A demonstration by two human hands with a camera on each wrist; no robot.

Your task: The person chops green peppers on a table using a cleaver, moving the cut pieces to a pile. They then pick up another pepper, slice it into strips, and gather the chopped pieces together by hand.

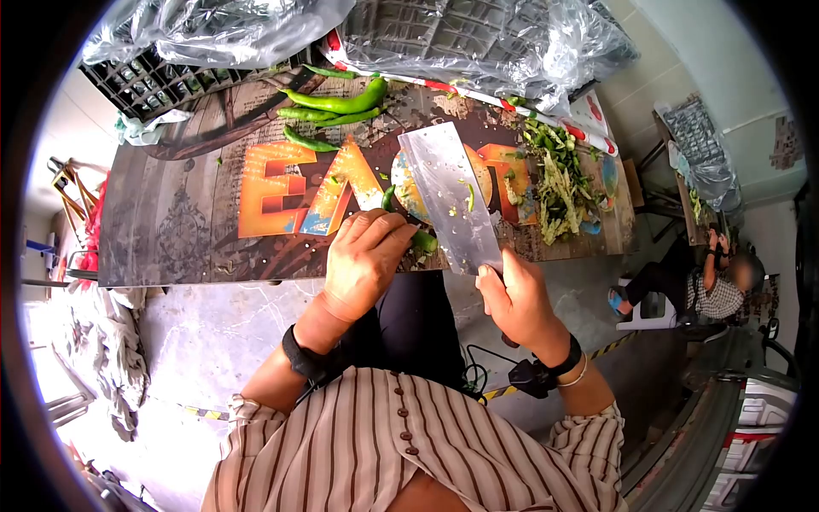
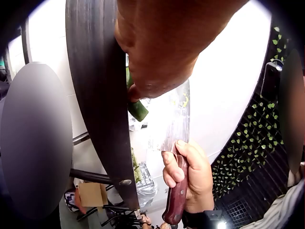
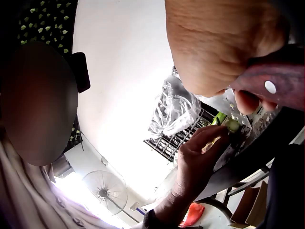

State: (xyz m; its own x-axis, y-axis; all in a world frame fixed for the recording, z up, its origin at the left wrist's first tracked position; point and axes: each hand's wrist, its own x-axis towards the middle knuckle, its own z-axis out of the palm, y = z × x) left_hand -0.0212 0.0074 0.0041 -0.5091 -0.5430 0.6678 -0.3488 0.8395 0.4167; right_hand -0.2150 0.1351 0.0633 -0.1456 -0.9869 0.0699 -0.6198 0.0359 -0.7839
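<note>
My left hand (image 1: 365,256) holds a green chili pepper (image 1: 424,242) down on the printed tabletop, close to the front edge. The pepper's cut end pokes out to the right of the fingertips, and its stem end (image 1: 388,198) shows above them. My right hand (image 1: 522,300) grips a cleaver (image 1: 452,192) by its dark red wooden handle (image 2: 177,196). Bits of green cling to the broad blade, which stands just right of the pepper. Several whole green chili peppers (image 1: 345,104) lie farther back. To the right is a pile of sliced pepper (image 1: 559,183).
Plastic-wrapped black crates (image 1: 478,38) stand along the table's back, with another black crate (image 1: 183,81) at the left. Loose pepper scraps dot the tabletop (image 1: 145,230). A person (image 1: 721,286) sits off to the right near a side table (image 1: 678,171).
</note>
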